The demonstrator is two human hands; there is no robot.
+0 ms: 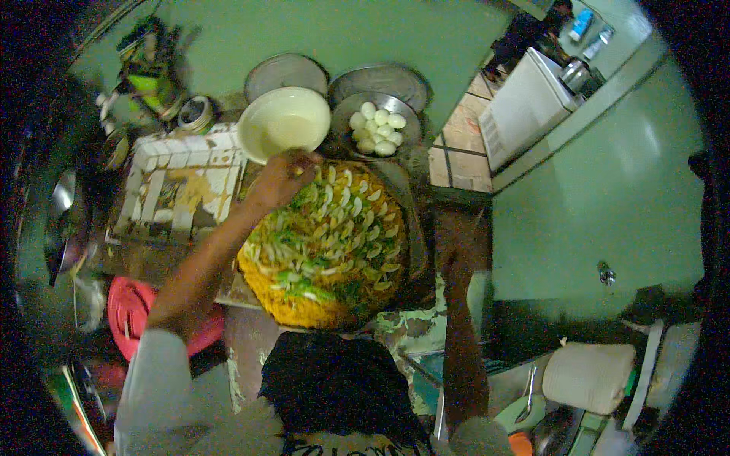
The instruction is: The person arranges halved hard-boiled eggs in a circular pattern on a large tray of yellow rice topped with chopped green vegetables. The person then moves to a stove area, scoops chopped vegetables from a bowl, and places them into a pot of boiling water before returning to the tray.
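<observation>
A large round tray of yellow rice (pixel 296 296) lies in front of me, topped with chopped green herbs and pale crescent-shaped slices (pixel 357 207) across its far and right parts. My left hand (pixel 293 176) is over the tray's far left edge, fingers drawn together; what they hold, if anything, is too small to make out. My right hand (pixel 455 262) is low beside the tray's right side, dark and blurred, so its fingers cannot be read. Beyond the tray, a cream bowl (pixel 251 140) is close to my left hand, and a metal bowl of peeled boiled eggs (pixel 378 129) stands to its right.
Two round metal trays (pixel 285 74) lean against the green wall. A grimy white-tiled basin (pixel 144 163) is at the left, with a pink tub (pixel 125 319) below. At the far right a white chest-like appliance (pixel 525 106) and a person (pixel 525 38) show through an opening.
</observation>
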